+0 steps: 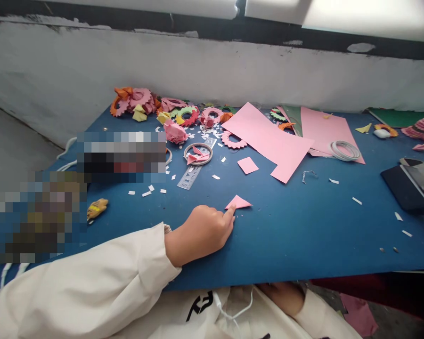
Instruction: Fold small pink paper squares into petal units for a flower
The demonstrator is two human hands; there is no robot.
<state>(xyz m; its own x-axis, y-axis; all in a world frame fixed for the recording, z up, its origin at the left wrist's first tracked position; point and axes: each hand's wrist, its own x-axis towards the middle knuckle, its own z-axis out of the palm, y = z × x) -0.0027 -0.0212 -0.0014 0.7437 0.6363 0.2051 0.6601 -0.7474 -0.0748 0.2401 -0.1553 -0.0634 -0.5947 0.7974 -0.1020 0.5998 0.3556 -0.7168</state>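
Note:
My left hand reaches in over the blue table with its fingers curled and the index finger stretched out. That fingertip presses a small folded pink paper triangle down on the tabletop. My right hand is low in my lap by the table's front edge, and its fingers are hidden. Just beyond the triangle lies a small pink paper square. A clear ruler lies to the left of the square, with a tape roll on it that has pink paper scraps inside.
Large pink sheets lie at the back, with another tape roll on the right one. Crumpled paper and toothed paper rings crowd the back left. A dark box-like object stands at right. White paper bits are scattered about.

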